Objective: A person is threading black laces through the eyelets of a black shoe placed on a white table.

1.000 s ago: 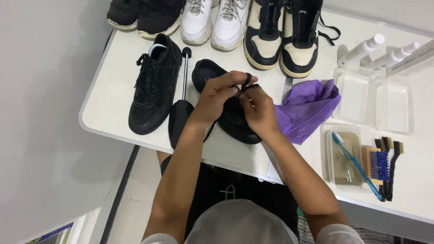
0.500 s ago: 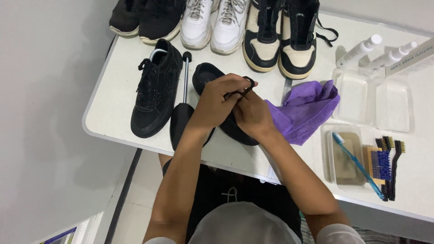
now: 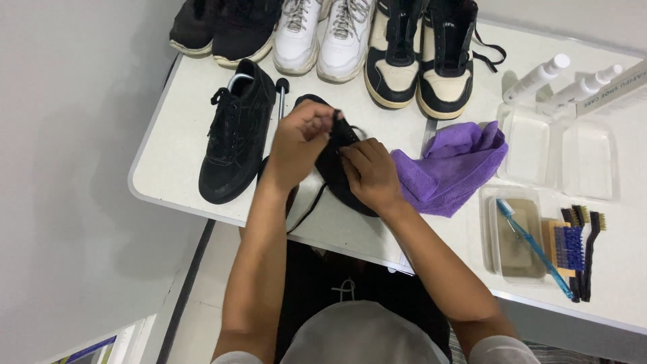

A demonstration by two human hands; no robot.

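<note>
Looking down: we see both hands at work over a black shoe (image 3: 337, 176) near the front edge of the white surface (image 3: 168, 162).
Left hand (image 3: 301, 143): we find it closed, fingertips pinching a black lace (image 3: 337, 120) at the top of the shoe.
Right hand (image 3: 369, 174): we see it curled on the shoe's upper, fingers pressed to the laces; whether it pinches one, we cannot tell.
Loose lace end (image 3: 306, 210): it trails from the shoe down over the front edge.
Second black shoe (image 3: 236, 141): it lies just to the left, laced, toe toward us, apart from the hands.
Shoe tree (image 3: 279, 91): we make out its rod and knob between the two black shoes.
Purple cloth (image 3: 451, 167): crumpled just to the right of the right hand, touching it or nearly so.
Back row: a dark pair (image 3: 226, 27), a white pair (image 3: 322, 37) and a black-and-cream pair (image 3: 424, 54) stand side by side.
Clear tub (image 3: 490, 229): we see brownish water inside, with a blue toothbrush (image 3: 532, 246) slanting across it and over its rim.
Brushes (image 3: 578, 246): several lie just to the right of the tub, outside it.
Clear trays (image 3: 566, 155): two shallow ones lie behind the tub; we see nothing in them.
Spray bottles (image 3: 539, 77): two white ones lie beyond the trays.
</note>
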